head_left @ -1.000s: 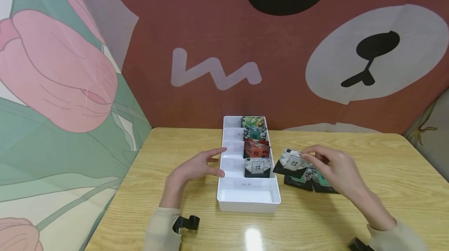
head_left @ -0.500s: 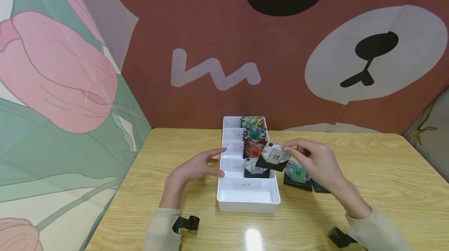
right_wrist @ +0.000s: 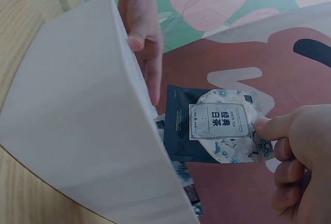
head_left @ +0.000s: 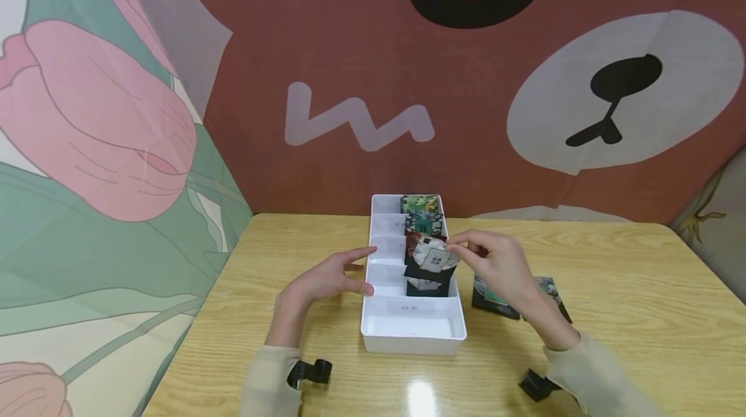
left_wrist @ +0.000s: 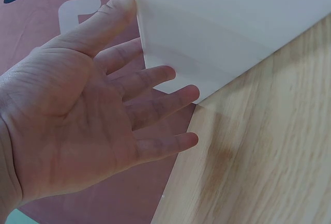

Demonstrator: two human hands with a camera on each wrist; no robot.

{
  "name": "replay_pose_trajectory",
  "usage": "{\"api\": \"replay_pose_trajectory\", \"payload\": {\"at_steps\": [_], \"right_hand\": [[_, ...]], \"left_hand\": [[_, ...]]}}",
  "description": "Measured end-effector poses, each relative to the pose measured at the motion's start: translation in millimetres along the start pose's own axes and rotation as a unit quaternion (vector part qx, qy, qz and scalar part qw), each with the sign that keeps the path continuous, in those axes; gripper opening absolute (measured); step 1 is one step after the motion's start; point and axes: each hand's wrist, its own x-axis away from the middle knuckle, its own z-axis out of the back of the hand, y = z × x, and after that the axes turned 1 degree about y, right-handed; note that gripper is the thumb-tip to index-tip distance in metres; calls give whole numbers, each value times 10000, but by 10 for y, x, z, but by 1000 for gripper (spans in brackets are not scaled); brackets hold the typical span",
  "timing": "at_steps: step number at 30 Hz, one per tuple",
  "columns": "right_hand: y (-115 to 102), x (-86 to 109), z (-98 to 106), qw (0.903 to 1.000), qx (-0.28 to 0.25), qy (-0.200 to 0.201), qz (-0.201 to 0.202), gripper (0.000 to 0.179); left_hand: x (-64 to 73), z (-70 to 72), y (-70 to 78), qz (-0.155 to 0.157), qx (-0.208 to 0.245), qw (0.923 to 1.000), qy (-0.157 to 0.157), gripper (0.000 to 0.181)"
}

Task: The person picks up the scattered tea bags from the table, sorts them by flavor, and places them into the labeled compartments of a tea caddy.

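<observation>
My right hand [head_left: 498, 265] pinches a black-and-white tea sachet [head_left: 432, 258] by its edge, tilted above the divided white box [head_left: 414, 344]. In the right wrist view the sachet [right_wrist: 220, 123] reads "WHITE TEA". It partly covers a matching sachet [head_left: 428, 290] and a red one [head_left: 410, 247] standing in the box. My left hand [head_left: 323, 278] has extended fingers at the box's left rim; in the left wrist view its thumb is at the box wall [left_wrist: 222, 27]. Teal [head_left: 423, 223] and green [head_left: 419, 204] sachets occupy the rear compartments.
Right of the box, two dark sachets with green labels lie on the wooden table [head_left: 629, 300]: one left [head_left: 492, 305], another right [head_left: 550, 287], both partly behind my right arm. The box's front compartment [head_left: 410, 325] holds nothing. A printed wall [head_left: 350, 171] borders the table's back.
My right hand has carried the white tea sachet leftward from above the table sachets to over the box. The left hand stays in place at the rim.
</observation>
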Motion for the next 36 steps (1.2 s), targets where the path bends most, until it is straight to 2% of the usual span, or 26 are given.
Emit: {"api": "replay_pose_trajectory", "payload": {"at_steps": [9,20,27,36], "right_hand": [[41,23,-153,9995,87,-248,-150,5],[91,64,-304,9967,137,-655,-469,8],[146,70,-372,9965,267,-674,-404,5],[169,76,-384,9953,268,-737,-573,5]], "left_hand": [[-5,-1,-9,71,-46,10000,38,82],[-16,6,-24,-5,-34,10000,-8,83],[-11,2,-7,-18,-70,10000,15,82],[-8,4,-4,-82,-89,9999,-12,82]]}}
